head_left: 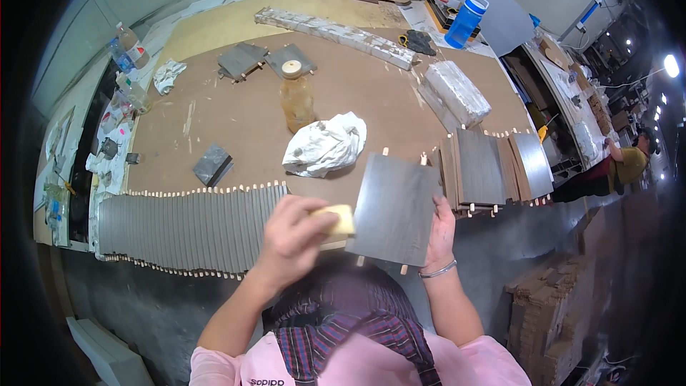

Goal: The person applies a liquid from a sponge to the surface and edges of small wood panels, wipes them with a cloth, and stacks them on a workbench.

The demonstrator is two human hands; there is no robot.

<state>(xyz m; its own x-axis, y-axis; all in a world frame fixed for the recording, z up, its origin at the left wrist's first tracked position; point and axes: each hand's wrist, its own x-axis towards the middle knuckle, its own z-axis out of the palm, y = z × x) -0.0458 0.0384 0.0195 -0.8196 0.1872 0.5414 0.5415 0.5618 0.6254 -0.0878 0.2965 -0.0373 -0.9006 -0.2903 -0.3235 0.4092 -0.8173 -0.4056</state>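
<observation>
While the right hand [441, 232] is gripping a grey square wood-grain panel [394, 209] at table [236, 118] edge, 6 o'clock, the left hand [291, 237] is closing on a yellow sponge block [339, 223], apparently rubbing its edge; steady pressure seems needed next.

In my right hand [441, 232] I hold a grey square panel [394, 209], flat face up and tipped slightly, with short wooden pegs sticking out at its 12 and 6 o'clock edges. My fingers grip its 3 o'clock edge. My left hand [291, 237] presses a small pale yellow sponge [341, 221] against the panel's 9 o'clock edge, fingers curled round it from above.
</observation>
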